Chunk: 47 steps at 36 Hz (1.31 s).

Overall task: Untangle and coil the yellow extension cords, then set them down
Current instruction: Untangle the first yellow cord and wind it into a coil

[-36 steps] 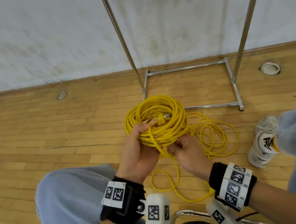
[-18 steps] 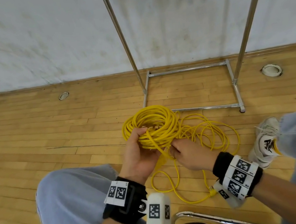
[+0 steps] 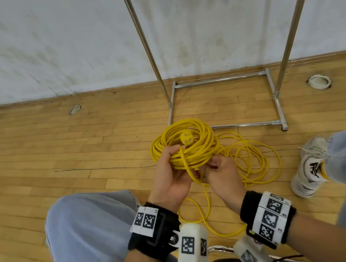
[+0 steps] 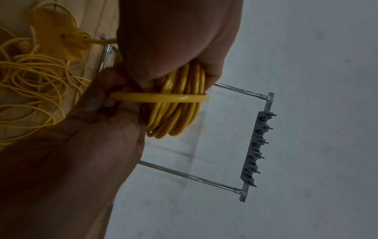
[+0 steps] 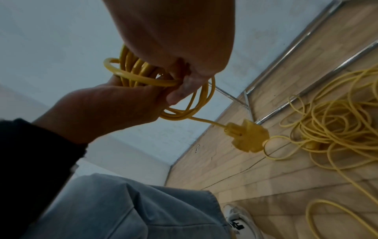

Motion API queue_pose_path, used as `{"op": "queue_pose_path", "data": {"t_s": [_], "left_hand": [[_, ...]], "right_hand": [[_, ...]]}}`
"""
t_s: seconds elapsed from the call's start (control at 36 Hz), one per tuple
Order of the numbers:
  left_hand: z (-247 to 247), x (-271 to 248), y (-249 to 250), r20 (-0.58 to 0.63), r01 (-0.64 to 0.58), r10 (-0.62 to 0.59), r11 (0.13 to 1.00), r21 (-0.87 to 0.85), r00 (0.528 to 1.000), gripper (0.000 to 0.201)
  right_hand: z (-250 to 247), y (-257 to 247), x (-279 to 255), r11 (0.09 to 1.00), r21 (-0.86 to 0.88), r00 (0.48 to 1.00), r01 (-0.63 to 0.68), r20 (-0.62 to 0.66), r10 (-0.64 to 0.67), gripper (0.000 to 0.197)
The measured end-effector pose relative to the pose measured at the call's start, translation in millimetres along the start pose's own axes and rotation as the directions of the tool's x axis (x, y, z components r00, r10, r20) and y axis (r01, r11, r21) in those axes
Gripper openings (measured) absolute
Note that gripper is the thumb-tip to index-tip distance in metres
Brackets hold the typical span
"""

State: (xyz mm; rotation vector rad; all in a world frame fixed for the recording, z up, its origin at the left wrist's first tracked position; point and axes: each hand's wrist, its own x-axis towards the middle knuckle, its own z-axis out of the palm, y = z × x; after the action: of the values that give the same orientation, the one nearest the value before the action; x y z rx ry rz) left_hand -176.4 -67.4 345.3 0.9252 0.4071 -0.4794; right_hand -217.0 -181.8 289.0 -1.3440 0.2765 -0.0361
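My left hand (image 3: 170, 172) grips a thick yellow cord coil (image 3: 195, 150) held above my lap. One strand (image 3: 187, 167) crosses over the bundle, and my right hand (image 3: 219, 169) pinches it just below the coil. The left wrist view shows that strand (image 4: 159, 98) looped around the coil (image 4: 175, 116). A yellow socket end (image 3: 186, 140) sits in the coil's middle; in the right wrist view the socket (image 5: 247, 137) hangs from the coil (image 5: 192, 105). A thinner yellow cord (image 3: 255, 158) lies loose and tangled on the floor to the right.
A chrome garment rack base (image 3: 230, 125) with two uprights stands just behind the coil, against the wall. My white shoe (image 3: 309, 168) is at the right, my left knee (image 3: 88, 230) at the lower left. A tape roll (image 3: 319, 82) lies far right, a chair frame (image 3: 220, 248) below my wrists.
The coil has tipped so its socket end now faces up in the middle. My right hand has stayed beneath the coil, drawing the crossing strand down around the bundle.
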Motion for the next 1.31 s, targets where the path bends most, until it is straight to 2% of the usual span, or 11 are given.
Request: {"op": "queue_pose_path", "data": {"t_s": [0.19, 0.39, 0.53, 0.64, 0.75, 0.81, 0.94, 1.06, 1.14, 1.22, 1.31], "left_hand": [[0, 3, -1, -0.073, 0.018, -0.019, 1.000, -0.023, 0.997, 0.026], [-4, 4, 4, -0.118, 0.038, -0.047, 0.996, -0.075, 0.992, 0.020], [-3, 4, 9, -0.095, 0.024, -0.033, 0.995, -0.095, 0.995, 0.017], [-4, 3, 10, -0.113, 0.035, -0.039, 0.999, -0.032, 0.993, 0.025], [2, -4, 1, -0.102, 0.090, -0.083, 0.994, 0.062, 0.991, 0.050], [3, -6, -1, -0.096, 0.125, -0.117, 0.988, 0.090, 0.989, 0.049], [1, -5, 2, 0.000, 0.155, -0.157, 0.973, 0.169, 0.988, 0.032], [-3, 0, 13, 0.062, 0.158, -0.181, 0.950, 0.271, 0.982, 0.049], [-6, 2, 17, 0.054, 0.138, -0.197, 0.834, 0.534, 0.979, 0.028], [-8, 1, 15, -0.006, 0.100, -0.144, 0.657, 0.747, 0.990, 0.045], [-8, 0, 13, -0.044, 0.074, -0.065, 0.610, 0.789, 0.997, 0.052]], "right_hand": [[-19, 3, 14, 0.947, -0.320, 0.999, 0.019, 0.036, -0.008, 0.031], [-40, -25, 27, 0.887, -0.458, 0.920, 0.065, 0.371, 0.124, 0.016], [-57, -52, 31, 0.576, -0.766, 0.959, 0.285, 0.224, -0.176, 0.014], [-58, -64, 29, 0.644, -0.624, 0.887, 0.442, 0.198, -0.417, 0.008], [-56, -63, 39, 0.670, -0.595, 0.871, 0.444, 0.461, -0.167, 0.042], [-52, -58, 37, 0.670, -0.571, 0.834, 0.474, 0.535, -0.134, 0.033], [-56, -45, 31, 0.810, -0.440, 0.869, 0.388, 0.468, -0.161, 0.036], [-56, -45, 32, 0.771, -0.478, 0.885, 0.421, 0.402, -0.233, 0.044], [-55, -50, 34, 0.779, -0.438, 0.887, 0.448, 0.326, -0.327, 0.038], [-50, -48, 33, 0.769, -0.449, 0.886, 0.455, 0.319, -0.338, 0.033], [-47, -39, 33, 0.777, -0.476, 0.911, 0.412, 0.239, -0.337, 0.043]]}}
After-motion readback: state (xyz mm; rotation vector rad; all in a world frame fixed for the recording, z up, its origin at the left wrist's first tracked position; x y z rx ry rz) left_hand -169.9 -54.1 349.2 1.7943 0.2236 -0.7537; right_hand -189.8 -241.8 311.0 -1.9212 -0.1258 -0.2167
